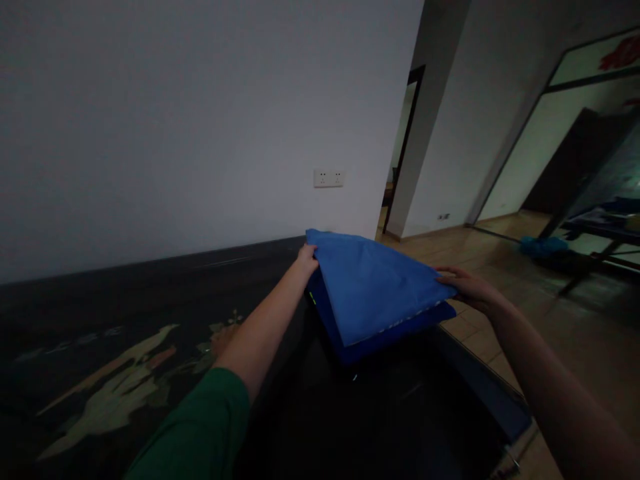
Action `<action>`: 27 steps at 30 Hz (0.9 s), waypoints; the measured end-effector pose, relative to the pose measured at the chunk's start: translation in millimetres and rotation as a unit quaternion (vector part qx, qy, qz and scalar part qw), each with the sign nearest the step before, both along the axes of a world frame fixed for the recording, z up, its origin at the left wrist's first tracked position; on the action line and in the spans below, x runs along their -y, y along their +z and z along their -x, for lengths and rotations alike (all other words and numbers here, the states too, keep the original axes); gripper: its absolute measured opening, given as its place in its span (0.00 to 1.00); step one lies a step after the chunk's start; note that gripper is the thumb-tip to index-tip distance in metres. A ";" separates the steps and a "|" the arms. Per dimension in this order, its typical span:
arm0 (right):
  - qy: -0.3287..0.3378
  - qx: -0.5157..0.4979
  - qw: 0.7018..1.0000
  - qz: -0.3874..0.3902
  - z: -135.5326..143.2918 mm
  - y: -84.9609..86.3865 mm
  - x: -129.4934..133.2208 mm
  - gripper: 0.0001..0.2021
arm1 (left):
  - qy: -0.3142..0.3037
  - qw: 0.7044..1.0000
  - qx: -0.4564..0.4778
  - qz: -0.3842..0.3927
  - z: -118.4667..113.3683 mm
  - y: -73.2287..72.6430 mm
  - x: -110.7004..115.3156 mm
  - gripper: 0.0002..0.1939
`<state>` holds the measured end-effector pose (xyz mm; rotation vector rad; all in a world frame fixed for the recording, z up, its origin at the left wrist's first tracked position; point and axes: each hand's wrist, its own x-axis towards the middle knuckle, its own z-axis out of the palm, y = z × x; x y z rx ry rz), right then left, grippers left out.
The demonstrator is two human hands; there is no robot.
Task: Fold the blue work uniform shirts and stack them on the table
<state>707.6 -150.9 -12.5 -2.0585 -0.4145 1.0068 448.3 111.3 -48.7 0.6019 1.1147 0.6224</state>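
A light blue folded cloth [380, 283] is stretched between my two hands, over a darker blue folded piece [400, 337] that lies on a glossy black surface [390, 413]. My left hand [307, 257] is closed on the cloth's far left corner. At its right corner my right hand [463, 288] pinches the edge, thumb on top and fingers partly underneath. The underside of the cloth and the hidden fingertips do not show.
A pale wall with a double socket [329, 178] stands behind the black surface. Bird and flower decoration [117, 400] covers its left part. Tiled floor, a doorway, a blue bag [543, 246] and a dark table [607, 230] are at the right.
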 end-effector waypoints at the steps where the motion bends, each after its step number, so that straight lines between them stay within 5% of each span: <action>1: 0.009 0.005 1.000 0.016 0.6 -13.1 6.8 0.20 | -0.006 1.000 -0.016 0.003 0.5 -16.3 9.3 0.30; 4: 0.040 0.019 0.999 -0.001 3.5 -39.8 22.7 0.24 | -0.017 0.998 -0.057 -0.017 9.3 -53.3 28.5 0.38; 7: 0.047 0.023 0.998 -0.044 2.7 -45.7 29.1 0.29 | -0.021 0.993 -0.086 -0.077 17.8 -68.8 32.5 0.48; 14: 0.085 0.122 0.988 -0.039 -1.5 -49.1 37.5 0.18 | -0.069 0.970 -0.129 -0.193 24.7 -69.3 30.4 0.41; 18: 0.149 0.321 0.935 0.040 2.0 -53.5 31.6 0.15 | -0.084 0.943 -0.180 -0.269 29.8 -55.4 43.7 0.39; 20: 0.192 0.417 0.887 0.054 6.9 -55.7 20.5 0.18 | -0.157 0.884 -0.231 -0.375 29.3 -41.7 63.8 0.33; 23: 0.269 0.464 0.840 0.082 19.0 -65.3 1.0 0.22 | -0.365 0.723 -0.267 -0.523 27.6 -19.5 111.2 0.22; 25: 0.330 0.457 0.821 0.090 27.3 -77.0 -7.3 0.23 | -0.471 0.639 -0.236 -0.560 29.0 -9.7 143.8 0.23; 27: 0.378 0.442 0.809 0.086 32.4 -90.5 -9.4 0.24 | -0.524 0.595 -0.215 -0.571 32.9 -6.9 167.5 0.29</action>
